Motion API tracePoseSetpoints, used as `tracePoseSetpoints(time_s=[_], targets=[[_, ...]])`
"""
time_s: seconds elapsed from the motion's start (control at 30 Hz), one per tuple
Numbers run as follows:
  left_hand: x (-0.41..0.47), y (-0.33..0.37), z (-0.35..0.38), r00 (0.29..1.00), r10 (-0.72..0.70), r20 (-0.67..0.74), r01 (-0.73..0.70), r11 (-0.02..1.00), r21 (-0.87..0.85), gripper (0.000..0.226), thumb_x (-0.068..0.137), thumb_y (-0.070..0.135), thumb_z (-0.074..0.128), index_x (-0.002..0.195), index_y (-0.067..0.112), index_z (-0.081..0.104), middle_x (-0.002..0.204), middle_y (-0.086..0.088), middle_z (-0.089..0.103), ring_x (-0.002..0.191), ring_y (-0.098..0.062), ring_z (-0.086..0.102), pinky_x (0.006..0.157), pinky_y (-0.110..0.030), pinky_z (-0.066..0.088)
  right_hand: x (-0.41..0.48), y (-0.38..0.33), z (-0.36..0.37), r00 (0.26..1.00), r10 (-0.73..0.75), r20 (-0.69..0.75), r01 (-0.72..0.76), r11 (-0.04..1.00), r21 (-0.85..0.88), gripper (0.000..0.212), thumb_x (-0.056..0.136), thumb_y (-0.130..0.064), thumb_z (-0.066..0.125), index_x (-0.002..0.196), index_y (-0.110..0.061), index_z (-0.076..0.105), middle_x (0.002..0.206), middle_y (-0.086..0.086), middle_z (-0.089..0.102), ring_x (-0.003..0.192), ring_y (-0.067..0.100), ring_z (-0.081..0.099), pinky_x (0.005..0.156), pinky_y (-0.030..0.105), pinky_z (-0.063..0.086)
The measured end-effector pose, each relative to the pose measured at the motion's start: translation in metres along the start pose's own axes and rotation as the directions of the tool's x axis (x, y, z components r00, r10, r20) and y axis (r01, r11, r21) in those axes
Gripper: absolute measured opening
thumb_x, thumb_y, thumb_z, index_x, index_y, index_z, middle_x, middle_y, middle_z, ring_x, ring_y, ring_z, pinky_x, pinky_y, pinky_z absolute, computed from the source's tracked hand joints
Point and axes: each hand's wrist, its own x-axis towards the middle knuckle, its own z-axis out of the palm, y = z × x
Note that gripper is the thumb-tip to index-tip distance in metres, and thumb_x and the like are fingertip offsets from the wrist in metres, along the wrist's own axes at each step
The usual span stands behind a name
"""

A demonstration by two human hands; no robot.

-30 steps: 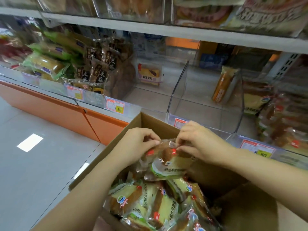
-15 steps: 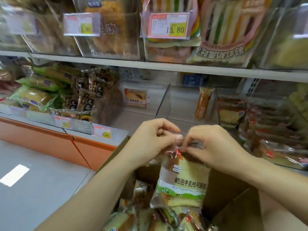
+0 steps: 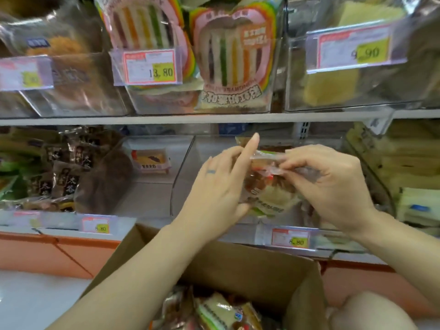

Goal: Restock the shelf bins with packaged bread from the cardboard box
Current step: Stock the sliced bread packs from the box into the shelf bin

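The right hand (image 3: 333, 184) pinches the crimped top edge of a clear-wrapped pack of bread (image 3: 271, 196), pale slices under a green and white label, with thumb and curled fingers closed on the film. The left hand (image 3: 219, 189) lies against the pack's left side with its fingers straight, the forefinger pointing up past the top seam (the thumb is hidden behind the wrapper, so whether it grips from below cannot be told). A thin blue band (image 3: 211, 172) sits on one of its fingers.

The pack hangs upright between the two hands at the mouth of a clear plastic bin (image 3: 188, 167) on the lower shelf, above a red-bordered price tag (image 3: 291, 239) on the shelf edge. Whether it touches the bin floor cannot be told.

In the next bin to the left a small flat pink-edged pack (image 3: 151, 160) lies at the back, and further left stand dark brown wrappers with white lettering (image 3: 67, 167). On the upper white shelf (image 3: 166, 119), clear bins hold rainbow-striped sandwich packs (image 3: 229, 60).

Below the forearms, the open brown cardboard box (image 3: 238, 265) stands just beside the orange shelf base (image 3: 47, 253), with more wrapped bread packs (image 3: 221, 312) lying inside it.
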Motion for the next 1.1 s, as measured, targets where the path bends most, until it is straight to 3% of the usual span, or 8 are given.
tracePoseSetpoints(time_s=[0.13, 0.23, 0.57, 0.67, 0.77, 0.9, 1.0, 1.1], targets=[[0.023, -0.004, 0.028, 0.984, 0.079, -0.162, -0.073, 0.996, 0.042, 0.103, 0.067, 0.018, 0.080, 0.147, 0.018, 0.014, 0.129, -0.013, 0.043, 0.112, -0.028, 0.044, 0.097, -0.038, 0.036, -0.008, 0.026, -0.008, 0.998, -0.058, -0.012, 0.057, 0.998, -0.031, 0.008, 0.079, -0.012, 0.071, 0.083, -0.004, 0.071, 0.098, -0.001, 0.068, 0.101, 0.017, 0.063, 0.094, 0.034, 0.049], [0.036, -0.003, 0.048, 0.970, 0.146, -0.196, -0.130, 0.987, 0.094, 0.101, 0.068, 0.017, 0.078, 0.146, 0.020, 0.014, 0.126, -0.009, 0.036, 0.109, -0.028, 0.042, 0.093, -0.038, 0.038, -0.019, 0.049, -0.013, 0.997, -0.075, 0.010, 0.075, 0.997, -0.036, 0.012, 0.081, -0.014, 0.071, 0.085, -0.004, 0.071, 0.100, 0.002, 0.067, 0.105, 0.019, 0.062, 0.096, 0.037, 0.048], [0.076, 0.015, 0.087, 0.996, 0.052, 0.067, -0.061, 0.987, 0.150, 0.108, 0.066, 0.018, 0.080, 0.150, 0.024, 0.013, 0.121, -0.014, 0.054, 0.098, -0.039, 0.059, 0.051, -0.042, 0.052, -0.036, 0.110, -0.020, 0.966, 0.198, 0.165, -0.192, 0.980, -0.056, 0.035, 0.081, -0.044, 0.063, 0.098, -0.013, 0.063, 0.096, -0.007, 0.057, 0.092, 0.015, 0.060, 0.085, 0.016, 0.043], [0.087, 0.018, 0.100, 0.979, -0.072, 0.191, 0.053, 0.993, 0.103, 0.105, 0.084, 0.020, 0.067, 0.144, 0.039, -0.018, 0.140, -0.006, 0.035, 0.117, -0.035, 0.049, 0.069, -0.046, 0.051, -0.034, 0.116, -0.023, 0.826, 0.419, 0.378, -0.424, 0.903, -0.074, 0.074, 0.067, -0.055, 0.073, 0.129, -0.042, 0.034, 0.124, -0.014, 0.045, 0.121, 0.010, 0.046, 0.099, 0.015, 0.031], [0.096, 0.015, 0.113, 0.959, -0.163, 0.233, 0.168, 0.986, 0.000, 0.098, 0.089, 0.023, 0.062, 0.147, 0.037, -0.016, 0.147, -0.001, 0.025, 0.130, -0.029, 0.038, 0.090, -0.044, 0.046, -0.037, 0.129, -0.020, 0.776, 0.427, 0.464, -0.343, 0.903, -0.259, 0.109, 0.065, -0.058, 0.075, 0.144, -0.045, 0.001, 0.148, -0.004, 0.031, 0.134, 0.016, 0.032, 0.108, 0.025, 0.028], [0.110, 0.008, 0.121, 0.949, -0.152, 0.276, 0.173, 0.983, -0.054, 0.102, 0.087, 0.021, 0.065, 0.147, 0.036, -0.016, 0.150, -0.001, 0.026, 0.137, -0.030, 0.031, 0.108, -0.042, 0.032, -0.036, 0.140, -0.012, 0.699, 0.512, 0.499, -0.414, 0.859, -0.301, 0.114, 0.063, -0.058, 0.075, 0.149, -0.036, 0.004, 0.152, -0.001, 0.030, 0.134, 0.021, 0.037, 0.106, 0.040, 0.039], [0.113, -0.002, 0.123, 0.910, -0.170, 0.378, 0.225, 0.969, -0.105, 0.105, 0.084, 0.025, 0.067, 0.145, 0.040, -0.017, 0.154, 0.001, 0.020, 0.141, -0.032, 0.024, 0.112, -0.047, 0.024, -0.031, 0.139, -0.009, 0.695, 0.524, 0.492, -0.412, 0.851, -0.325, 0.100, 0.071, -0.046, 0.075, 0.148, -0.032, 0.013, 0.149, 0.000, 0.035, 0.132, 0.022, 0.039, 0.104, 0.038, 0.040], [0.107, -0.013, 0.132, 0.836, -0.232, 0.497, 0.273, 0.962, -0.012, 0.105, 0.082, 0.043, 0.068, 0.151, 0.030, -0.010, 0.160, 0.003, 0.001, 0.146, -0.028, 0.002, 0.114, -0.056, -0.001, -0.027, 0.134, -0.004, 0.669, 0.535, 0.516, -0.380, 0.843, -0.380, 0.089, 0.077, -0.041, 0.072, 0.148, -0.029, 0.019, 0.147, 0.002, 0.035, 0.133, 0.022, 0.034, 0.106, 0.036, 0.037]])
